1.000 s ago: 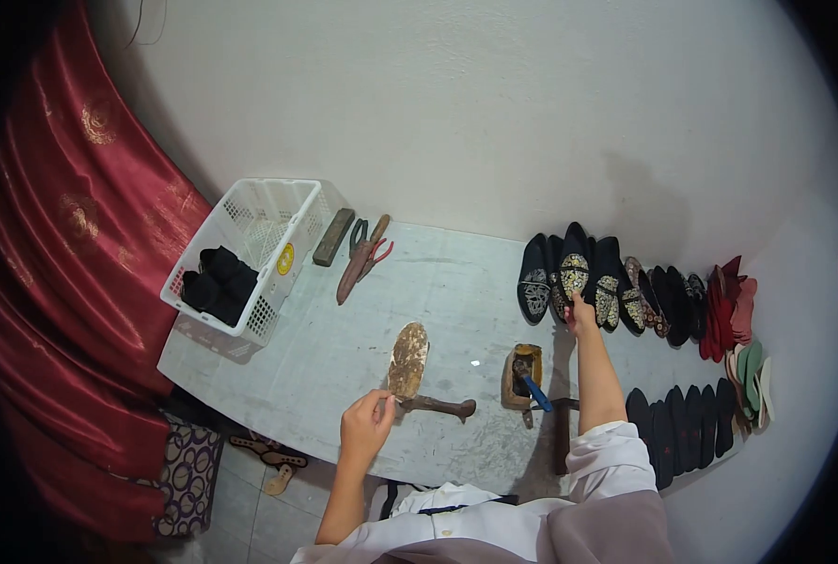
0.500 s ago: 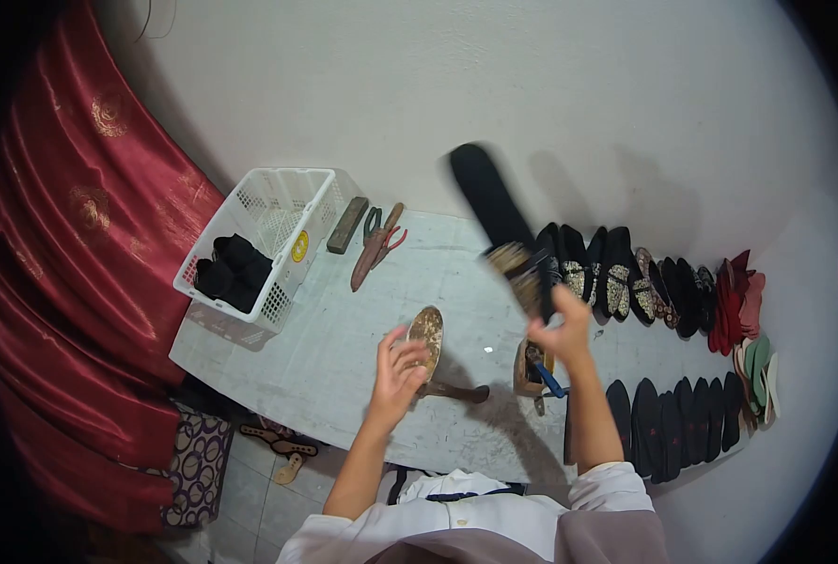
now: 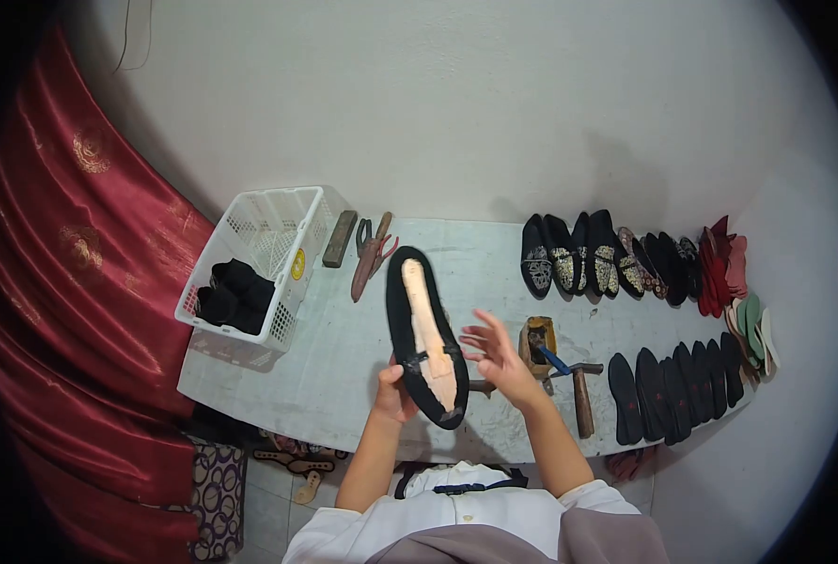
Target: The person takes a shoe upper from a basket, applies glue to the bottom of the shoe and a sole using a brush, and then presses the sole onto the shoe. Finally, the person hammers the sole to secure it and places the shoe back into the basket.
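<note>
A black shoe (image 3: 425, 329) is held upright over the table, its underside with a pale tan inner strip facing me. My left hand (image 3: 395, 393) grips its lower left edge, thumb on the rim. Just right of the shoe, my right hand (image 3: 497, 357) has its fingers spread and holds nothing. Behind the shoe, the dark metal stand (image 3: 481, 386) is mostly hidden; only its end shows. Right of my right hand are a small box (image 3: 537, 340) with a blue-handled tool (image 3: 552, 360) and a hammer (image 3: 583, 399).
A white basket (image 3: 292, 273) with black items stands at the left, beside a block (image 3: 340, 239) and pliers (image 3: 381, 246). Finished-looking shoes (image 3: 566, 256) line the back right; black soles (image 3: 626, 399) lie at the front right. A red curtain (image 3: 80, 282) hangs left.
The shoe has moved left and down from my right hand into my left hand, and its underside now shows. My right hand has let go and opened. The view has shifted slightly.
</note>
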A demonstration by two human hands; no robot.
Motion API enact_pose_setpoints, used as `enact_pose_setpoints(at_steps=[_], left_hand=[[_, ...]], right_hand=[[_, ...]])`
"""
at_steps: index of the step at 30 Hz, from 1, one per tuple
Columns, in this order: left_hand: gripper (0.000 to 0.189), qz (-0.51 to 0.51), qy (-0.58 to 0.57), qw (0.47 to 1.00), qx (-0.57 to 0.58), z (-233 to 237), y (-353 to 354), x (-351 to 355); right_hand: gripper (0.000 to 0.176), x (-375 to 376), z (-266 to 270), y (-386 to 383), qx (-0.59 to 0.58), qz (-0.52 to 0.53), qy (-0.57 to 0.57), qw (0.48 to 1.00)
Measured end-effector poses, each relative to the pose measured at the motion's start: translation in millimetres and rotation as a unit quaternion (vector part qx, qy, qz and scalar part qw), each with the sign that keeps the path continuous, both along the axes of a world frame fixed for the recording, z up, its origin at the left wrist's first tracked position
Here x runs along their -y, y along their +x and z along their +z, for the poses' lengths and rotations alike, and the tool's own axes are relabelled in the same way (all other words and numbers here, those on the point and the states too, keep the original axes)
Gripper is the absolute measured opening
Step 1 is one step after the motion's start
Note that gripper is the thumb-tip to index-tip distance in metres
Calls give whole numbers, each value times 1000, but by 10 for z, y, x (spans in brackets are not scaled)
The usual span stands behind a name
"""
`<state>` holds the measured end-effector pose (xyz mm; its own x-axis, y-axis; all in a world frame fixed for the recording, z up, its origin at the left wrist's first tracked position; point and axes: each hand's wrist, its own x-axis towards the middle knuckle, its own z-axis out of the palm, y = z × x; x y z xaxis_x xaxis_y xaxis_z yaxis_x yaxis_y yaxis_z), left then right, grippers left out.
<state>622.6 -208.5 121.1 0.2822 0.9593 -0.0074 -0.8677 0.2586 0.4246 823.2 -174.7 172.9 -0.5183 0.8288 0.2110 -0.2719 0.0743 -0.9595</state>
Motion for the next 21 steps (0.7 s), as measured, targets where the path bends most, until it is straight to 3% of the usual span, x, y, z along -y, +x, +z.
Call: enact_pose_setpoints(at_steps=[2,3,8,9,13,16,17,21], left_hand=[[85,6,7,992,-129,208,15,43],[85,27,37,978,-204,289,60,48],[79,41,135,884,-446,239,-16,102],[67,124,204,777,-582,375,-42,164],[42,11,157,916,-370,463,-207,169],[39,29,72,932,-353,289,-219,108],[36,28,61,918,-391,250,-221,77],[38,74,48,927,-364,108,-152,58]], right_hand=[[85,-50,-105,-61,-76,93,-205,971],[85,19,-101,-116,-77,88,-262,958],[73,146,-227,-348,-158,-9,-257,953],[70,177,-231,-363,-177,-19,-255,950],[64,222,-290,-276,-29,-62,-205,976],[61,231,-332,-305,-74,-85,-252,961],[57,224,-327,-342,-86,-105,-250,959],[43,151,-332,-539,-85,-165,-213,959]])
